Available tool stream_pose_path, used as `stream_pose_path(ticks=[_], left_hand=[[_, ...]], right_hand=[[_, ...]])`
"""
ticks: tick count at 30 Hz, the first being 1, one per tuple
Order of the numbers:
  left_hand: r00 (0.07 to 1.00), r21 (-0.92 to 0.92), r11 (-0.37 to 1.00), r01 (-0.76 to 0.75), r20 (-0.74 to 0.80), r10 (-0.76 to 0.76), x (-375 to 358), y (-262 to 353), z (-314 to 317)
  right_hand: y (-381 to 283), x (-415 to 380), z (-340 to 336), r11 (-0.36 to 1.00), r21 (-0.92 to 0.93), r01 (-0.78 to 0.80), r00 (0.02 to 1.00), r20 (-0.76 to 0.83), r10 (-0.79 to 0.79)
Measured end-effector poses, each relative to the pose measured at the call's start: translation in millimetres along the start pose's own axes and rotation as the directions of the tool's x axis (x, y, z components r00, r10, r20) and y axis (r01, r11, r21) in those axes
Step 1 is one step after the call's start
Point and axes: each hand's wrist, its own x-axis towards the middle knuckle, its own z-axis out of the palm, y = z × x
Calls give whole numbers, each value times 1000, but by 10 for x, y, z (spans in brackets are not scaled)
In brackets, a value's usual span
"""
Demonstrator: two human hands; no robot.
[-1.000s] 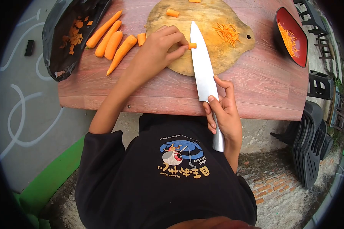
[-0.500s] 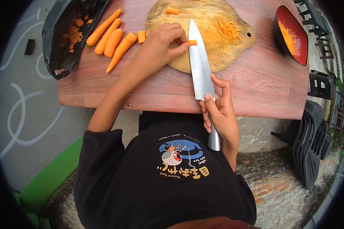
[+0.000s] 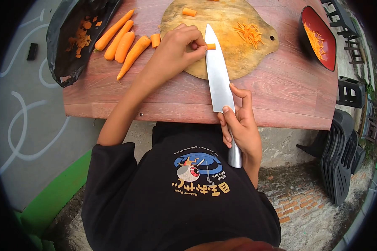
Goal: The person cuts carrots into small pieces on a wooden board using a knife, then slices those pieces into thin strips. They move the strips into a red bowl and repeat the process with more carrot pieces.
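A large knife (image 3: 218,79) lies flat side up, its blade reaching over the round wooden cutting board (image 3: 222,19). My right hand (image 3: 241,125) is wrapped round the knife where blade meets handle. With thumb and fingers pinched, my left hand (image 3: 182,48) holds a small carrot piece (image 3: 211,46) against the upper part of the blade. Thin carrot strips (image 3: 249,34) are piled on the right side of the board. Near its top left lies a short carrot chunk (image 3: 189,11); another chunk (image 3: 155,40) is just left of my left hand.
Several whole carrots (image 3: 123,47) lie on the reddish wooden table (image 3: 289,98), left of the board. Beyond them a black plastic bag (image 3: 56,50) holds peelings. A red bowl (image 3: 331,50) with carrot strips stands at the right. Dark stacked chairs (image 3: 337,159) are beside the table.
The knife has shifted slightly down toward me in my right hand. My left hand and the carrot piece are nearly where they were.
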Motion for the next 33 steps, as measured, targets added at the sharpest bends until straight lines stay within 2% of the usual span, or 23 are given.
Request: stream_pose_path(ticks=[6, 10, 18, 22, 25, 27, 32, 33], left_hand=[[1000, -47, 999, 9, -21, -10, -13, -20, 30], [999, -58, 998, -22, -41, 20, -16, -26, 46], [996, 14, 998, -69, -52, 70, -49, 16, 58], [994, 3, 996, -93, -64, 93, -188, 143, 72], [995, 48, 998, -50, -82, 54, -274, 162, 54], [993, 82, 996, -38, -110, 47, -302, 143, 31], [977, 170, 985, -43, -200, 78, -251, 148, -33], [972, 159, 986, -45, -223, 80, -222, 161, -44]], right_hand=[[0, 18, 50, 998, 54, -25, 999, 36, 23], [43, 101, 145, 995, 98, 20, 1000, 12, -21], [34, 87, 122, 998, -17, 58, 998, 30, -57], [-28, 93, 82, 998, -15, 69, 997, 43, -68], [-98, 96, 71, 993, -59, 102, 995, 6, -102], [-174, 90, 72, 954, -177, 243, 964, -71, -258], [-349, 82, -133, 894, -339, 293, 930, -117, -349], [-365, 148, -168, 642, -607, 468, 803, -11, -596]])
